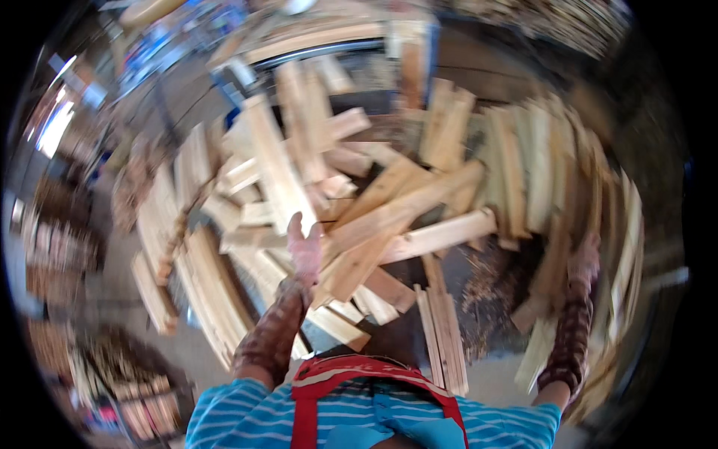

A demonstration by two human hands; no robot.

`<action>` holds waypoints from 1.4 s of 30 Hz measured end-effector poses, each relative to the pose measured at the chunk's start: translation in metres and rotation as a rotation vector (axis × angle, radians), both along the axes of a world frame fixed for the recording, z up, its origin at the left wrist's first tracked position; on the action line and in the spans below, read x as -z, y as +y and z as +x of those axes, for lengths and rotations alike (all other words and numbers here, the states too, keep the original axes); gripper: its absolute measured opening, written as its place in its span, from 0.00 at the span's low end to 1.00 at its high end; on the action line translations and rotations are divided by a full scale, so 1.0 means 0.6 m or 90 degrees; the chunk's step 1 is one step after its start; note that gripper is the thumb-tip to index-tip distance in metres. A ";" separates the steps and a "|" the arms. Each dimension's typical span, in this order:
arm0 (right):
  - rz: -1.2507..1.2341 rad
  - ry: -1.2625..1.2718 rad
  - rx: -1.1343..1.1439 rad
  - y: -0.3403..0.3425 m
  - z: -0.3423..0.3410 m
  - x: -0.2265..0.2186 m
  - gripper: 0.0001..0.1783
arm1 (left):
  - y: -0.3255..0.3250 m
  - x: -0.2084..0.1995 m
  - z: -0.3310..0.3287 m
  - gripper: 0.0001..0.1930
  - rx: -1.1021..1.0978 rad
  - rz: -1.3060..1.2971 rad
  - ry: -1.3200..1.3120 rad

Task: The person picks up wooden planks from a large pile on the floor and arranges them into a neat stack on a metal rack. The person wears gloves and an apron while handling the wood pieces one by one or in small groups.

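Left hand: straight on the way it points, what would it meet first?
Likely the pale board just ahead of the left hand; depth is unclear, so they may be touching.

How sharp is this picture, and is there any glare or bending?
Head view: blur smears the right hand and nearby boards, which also bow with the fisheye; left hand somewhat clearer; white glare patch at far left; corners black.
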State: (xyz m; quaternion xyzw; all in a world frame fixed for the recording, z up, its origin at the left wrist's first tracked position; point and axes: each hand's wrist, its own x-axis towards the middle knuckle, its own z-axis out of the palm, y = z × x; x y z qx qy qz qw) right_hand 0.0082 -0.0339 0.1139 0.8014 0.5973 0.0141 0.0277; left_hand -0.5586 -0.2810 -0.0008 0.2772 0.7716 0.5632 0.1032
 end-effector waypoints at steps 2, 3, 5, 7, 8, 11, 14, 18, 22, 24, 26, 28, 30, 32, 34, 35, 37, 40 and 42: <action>-0.098 -0.450 -0.135 0.024 0.074 0.155 0.35 | 0.001 0.033 -0.039 0.41 -0.131 -0.128 0.101; -0.058 -0.424 -0.101 0.053 0.110 0.193 0.38 | 0.015 0.050 -0.055 0.45 -0.155 -0.157 0.118; -0.039 -0.341 -0.047 0.078 0.133 0.228 0.38 | 0.040 0.060 -0.060 0.49 -0.184 -0.230 0.135; -0.103 -0.251 -0.055 0.072 0.055 0.169 0.31 | 0.046 0.035 -0.067 0.50 -0.209 -0.315 0.146; -0.108 -0.231 -0.053 0.071 0.041 0.131 0.28 | 0.055 0.034 -0.059 0.51 -0.205 -0.350 0.156; -0.053 -0.136 -0.135 0.042 -0.029 0.065 0.18 | 0.054 0.033 -0.058 0.51 -0.199 -0.406 0.157; 0.017 0.079 -0.320 -0.040 -0.205 0.031 0.14 | 0.055 0.021 -0.066 0.47 -0.255 -0.298 0.102; -0.248 0.677 -0.500 -0.169 -0.422 0.131 0.21 | 0.017 -0.018 -0.084 0.40 -0.244 -0.051 0.058; -0.056 0.854 -0.616 -0.250 -0.647 0.200 0.18 | -0.019 -0.131 0.028 0.41 0.066 0.068 0.078; -0.110 0.940 -0.496 -0.304 -0.727 0.117 0.16 | -0.048 -0.134 0.027 0.43 0.248 0.081 0.133; -0.056 1.083 -0.300 -0.313 -0.715 0.080 0.16 | -0.070 -0.125 0.002 0.46 0.349 0.130 0.156; 0.065 1.147 -0.153 -0.262 -0.658 0.091 0.15 | -0.054 -0.112 -0.069 0.50 0.211 0.041 -0.021; 0.176 1.081 -0.139 -0.175 -0.526 0.131 0.15 | -0.032 -0.027 -0.162 0.51 -0.001 -0.056 0.112; 0.246 0.962 -0.179 -0.109 -0.368 0.170 0.13 | -0.014 0.030 -0.235 0.49 -0.070 -0.068 -0.040; 0.287 0.850 -0.174 -0.054 -0.222 0.232 0.13 | -0.013 0.108 -0.297 0.43 -0.091 -0.103 -0.147; 0.298 0.707 -0.167 -0.020 -0.101 0.275 0.13 | -0.003 0.132 -0.315 0.41 -0.095 -0.112 -0.207; 0.374 0.129 -0.176 0.062 0.248 0.167 0.16 | 0.080 0.172 -0.273 0.22 0.043 0.151 -0.393; 0.146 0.228 -0.008 0.020 0.254 0.211 0.24 | 0.025 0.136 -0.294 0.13 -0.003 0.210 -0.352; -0.009 -0.066 0.025 -0.017 0.042 0.174 0.31 | -0.049 0.080 -0.355 0.12 -0.052 0.184 -0.277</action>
